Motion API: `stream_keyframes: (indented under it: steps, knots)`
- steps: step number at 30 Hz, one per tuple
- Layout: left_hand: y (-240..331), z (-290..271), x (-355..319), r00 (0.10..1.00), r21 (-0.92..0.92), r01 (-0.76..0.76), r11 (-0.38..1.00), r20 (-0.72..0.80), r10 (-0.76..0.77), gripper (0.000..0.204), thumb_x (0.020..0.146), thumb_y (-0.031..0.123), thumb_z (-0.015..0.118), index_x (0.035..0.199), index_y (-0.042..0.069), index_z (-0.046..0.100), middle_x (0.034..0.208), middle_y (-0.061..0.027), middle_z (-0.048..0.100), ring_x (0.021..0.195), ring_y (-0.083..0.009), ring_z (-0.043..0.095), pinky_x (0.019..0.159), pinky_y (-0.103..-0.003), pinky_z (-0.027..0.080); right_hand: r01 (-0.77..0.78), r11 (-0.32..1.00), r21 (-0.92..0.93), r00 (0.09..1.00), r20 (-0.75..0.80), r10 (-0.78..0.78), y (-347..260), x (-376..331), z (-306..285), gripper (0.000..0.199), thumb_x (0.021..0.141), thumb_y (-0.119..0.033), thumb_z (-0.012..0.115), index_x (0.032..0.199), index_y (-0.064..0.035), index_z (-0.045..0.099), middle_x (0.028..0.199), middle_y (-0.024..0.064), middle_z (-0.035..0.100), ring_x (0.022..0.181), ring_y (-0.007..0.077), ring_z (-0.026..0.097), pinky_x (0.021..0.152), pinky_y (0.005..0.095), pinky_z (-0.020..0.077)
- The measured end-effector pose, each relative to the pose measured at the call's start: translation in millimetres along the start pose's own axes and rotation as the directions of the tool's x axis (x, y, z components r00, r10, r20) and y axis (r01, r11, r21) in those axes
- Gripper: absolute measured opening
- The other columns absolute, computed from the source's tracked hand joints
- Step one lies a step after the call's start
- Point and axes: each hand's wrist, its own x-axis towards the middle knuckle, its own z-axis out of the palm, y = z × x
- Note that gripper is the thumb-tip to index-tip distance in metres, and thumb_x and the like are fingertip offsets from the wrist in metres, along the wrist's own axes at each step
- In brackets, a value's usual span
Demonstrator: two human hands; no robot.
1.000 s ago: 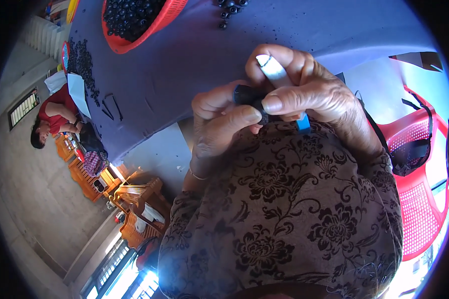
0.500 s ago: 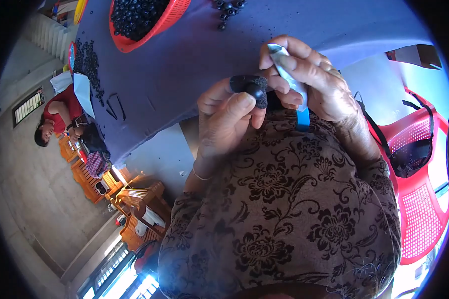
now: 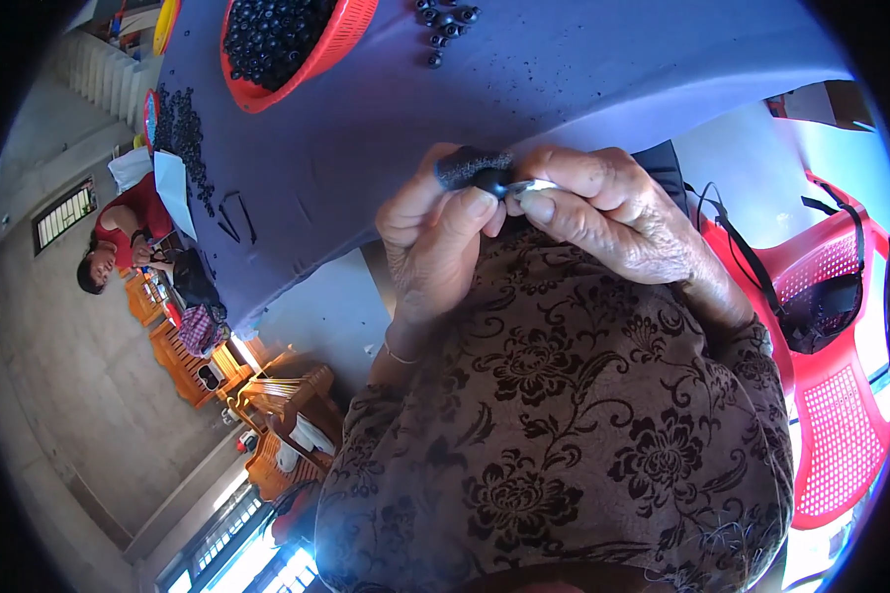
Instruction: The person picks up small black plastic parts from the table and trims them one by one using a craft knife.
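My left hand [image 3: 433, 222] pinches a small round black part [image 3: 491, 181], glossy and rubber-like, between thumb and index finger. A dark sleeve [image 3: 472, 166] covers the end of that index finger. My right hand [image 3: 618, 212] is closed on a slim silver blade-like tool [image 3: 532, 185]. Its pale metal end shows between thumb and fingers, against or very close to the right side of the black part. The rest of the tool is hidden in the hand. Both hands are held close together in front of my patterned shirt, near the table edge.
A red basket [image 3: 341, 44] full of black round parts stands on the blue-covered table [image 3: 366, 128]. More loose parts [image 3: 447, 25] lie right of it, others [image 3: 180, 133] at the left near tweezer-like tools [image 3: 235, 217]. A person in red [image 3: 133, 222] sits left; a pink chair [image 3: 831, 415] stands right.
My right hand has come down and left, turning the tool so its silver end meets the black part. My left hand still pinches that part, slightly turned.
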Motion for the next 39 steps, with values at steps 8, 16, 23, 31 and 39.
stream_keyframes:
  steps: [8, 16, 23, 31, 39]
  knots:
    - [0, 0, 1, 0.998, 0.029, -0.057, 0.998, -0.007, 0.057, 0.02, 0.082, -0.002, 0.052, 0.101, -0.001, 0.057, 0.087, -0.005, 0.053, 0.068, -0.009, 0.046, 0.058, -0.022, 0.04, -0.048, 0.999, -0.022, 0.998, -0.034, 0.048, 0, 0, 2, 0.018, 0.091, -0.01, 0.047, 0.103, 0.0022, 0.051, 0.067, 0.0028, 0.051, 0.054, 0.0078, 0.043, 0.05, 0.022, 0.036]
    - [3, -6, 3, 0.999, 0.184, -0.039, 0.982, 0.023, 0.035, 0.019, 0.08, -0.005, 0.053, 0.1, -0.004, 0.056, 0.09, -0.0032, 0.053, 0.075, -0.0084, 0.048, 0.065, -0.021, 0.041, -0.095, 0.995, -0.041, 0.995, -0.011, 0.094, -2, 4, 0, 0.019, 0.091, -0.01, 0.046, 0.105, 0.0025, 0.05, 0.063, 0.0035, 0.047, 0.053, 0.0087, 0.043, 0.049, 0.023, 0.0356]
    - [5, -6, 6, 0.991, 0.321, -0.118, 0.94, 0.097, 0.091, 0.019, 0.08, -0.007, 0.054, 0.099, -0.004, 0.055, 0.093, -0.0055, 0.053, 0.084, -0.0129, 0.053, 0.074, -0.024, 0.044, -0.073, 0.996, -0.059, 0.997, -0.007, 0.073, 3, 7, 0, 0.021, 0.092, -0.013, 0.045, 0.105, 0.0021, 0.051, 0.061, 0.0024, 0.047, 0.052, 0.0088, 0.042, 0.048, 0.0221, 0.0346]
    - [-13, -16, 6, 0.989, 0.244, -0.148, 0.958, 0.024, 0.146, 0.017, 0.082, -0.003, 0.053, 0.099, -0.005, 0.054, 0.094, -0.0088, 0.054, 0.079, -0.0131, 0.055, 0.067, -0.025, 0.046, -0.416, 0.878, 0.236, 0.909, 0.086, 0.408, 2, 13, 0, 0.021, 0.094, -0.019, 0.042, 0.094, -0.001, 0.053, 0.057, -0.0008, 0.043, 0.047, 0.0036, 0.036, 0.042, 0.0191, 0.0281]
    - [-15, -16, 11, 0.995, -0.013, 0.003, 1.0, -0.095, -0.004, 0.015, 0.085, 0.002, 0.051, 0.097, -0.003, 0.057, 0.089, -0.0065, 0.054, 0.071, -0.0105, 0.051, 0.058, -0.022, 0.042, -0.169, 0.984, -0.057, 0.985, -0.055, 0.166, 15, 18, 6, 0.019, 0.093, -0.015, 0.044, 0.089, 0.0012, 0.051, 0.056, -0.0011, 0.04, 0.05, 0.0062, 0.034, 0.045, 0.0219, 0.029]
